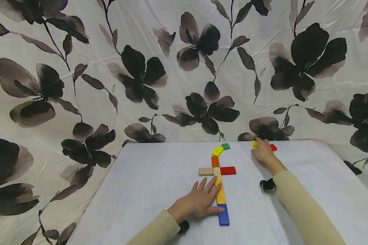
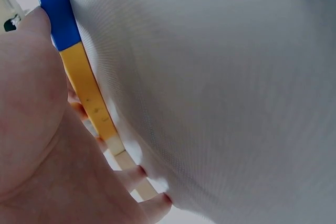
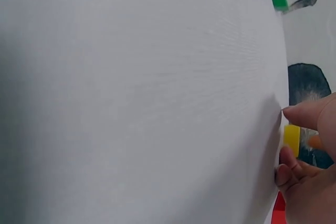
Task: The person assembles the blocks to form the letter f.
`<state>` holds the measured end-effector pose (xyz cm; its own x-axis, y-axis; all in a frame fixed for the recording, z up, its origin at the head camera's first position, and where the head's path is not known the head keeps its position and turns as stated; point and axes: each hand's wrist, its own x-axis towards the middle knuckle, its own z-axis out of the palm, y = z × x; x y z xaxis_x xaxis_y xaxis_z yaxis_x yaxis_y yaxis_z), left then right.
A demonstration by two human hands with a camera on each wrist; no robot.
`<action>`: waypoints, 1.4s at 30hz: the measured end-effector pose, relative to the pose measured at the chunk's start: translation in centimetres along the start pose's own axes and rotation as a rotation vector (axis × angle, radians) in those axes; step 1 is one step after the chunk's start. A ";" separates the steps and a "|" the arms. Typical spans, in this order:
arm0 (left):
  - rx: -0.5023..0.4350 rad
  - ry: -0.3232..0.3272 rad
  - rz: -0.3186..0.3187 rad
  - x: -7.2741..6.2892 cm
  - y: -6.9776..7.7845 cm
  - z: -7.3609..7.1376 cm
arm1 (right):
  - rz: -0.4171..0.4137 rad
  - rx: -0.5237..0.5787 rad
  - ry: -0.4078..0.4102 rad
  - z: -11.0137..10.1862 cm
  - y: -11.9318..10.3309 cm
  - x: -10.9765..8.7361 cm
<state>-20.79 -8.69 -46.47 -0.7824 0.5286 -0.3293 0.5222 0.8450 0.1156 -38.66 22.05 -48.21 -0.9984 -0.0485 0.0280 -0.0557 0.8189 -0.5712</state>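
Note:
A column of blocks lies on the white-covered table. From near to far come a blue block, a yellow-orange block, a pale wood block and an orange block. A tan block and a red block flank the pale one. My left hand rests along the column, fingers spread, thumb on the blue block. At the far edge my right hand surrounds a small yellow block; its thumb looks apart from the block. A red piece lies beside that hand.
Beyond the orange block, a slanted yellow block and a green block continue toward the far edge. A floral cloth hangs behind the table. A dark device shows under the right wrist.

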 end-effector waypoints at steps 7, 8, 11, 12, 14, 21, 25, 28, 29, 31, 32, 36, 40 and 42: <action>0.007 0.000 0.002 0.3 -0.2 -0.1 | 0.001 -0.023 -0.023 -0.5 -0.2 0.6; 0.005 -0.001 0.005 0.4 -0.2 -0.1 | 0.003 -0.021 -0.022 -0.6 -0.2 0.6; 0.002 0.000 0.010 0.3 -0.2 -0.1 | 0.009 -0.004 -0.014 -0.6 -0.1 0.6; 0.001 0.001 0.009 0.3 -0.2 -0.1 | 0.011 0.002 -0.010 -0.5 -0.1 0.6; 0.004 0.010 0.008 0.2 -0.1 -0.1 | 0.012 0.016 -0.003 -0.5 -0.1 0.5; 0.004 0.009 0.004 0.0 0.0 -0.4 | -0.043 0.025 0.025 -0.4 0.2 0.4; -0.007 0.005 0.002 -0.1 0.0 -0.4 | -0.061 0.045 0.028 -0.4 0.3 0.3; -0.004 0.006 0.000 0.0 0.0 -0.2 | -0.087 0.049 0.029 -0.2 0.5 0.2; -0.003 0.006 0.001 0.0 0.0 -0.1 | -0.094 0.050 0.029 -0.1 0.5 0.1; -0.001 0.007 0.004 0.0 0.0 -0.1 | -0.104 0.061 0.029 0.0 0.5 0.0; -0.003 0.006 0.006 0.1 0.0 0.0 | -0.108 0.068 0.029 0.1 0.4 -0.1; -0.010 0.000 0.011 0.0 0.0 -0.1 | -0.129 0.099 0.025 0.4 -0.3 -0.2; -0.004 0.000 0.007 0.0 0.0 0.0 | -0.142 0.120 0.008 0.9 -1.1 0.1; 0.001 0.002 0.007 0.1 0.0 0.0 | -0.143 0.125 -0.001 1.3 -1.5 0.5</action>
<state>-20.90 -8.67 -46.49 -0.7796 0.5342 -0.3268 0.5275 0.8414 0.1171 -39.02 20.06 -48.43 -0.9804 -0.1600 0.1151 -0.1959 0.7261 -0.6591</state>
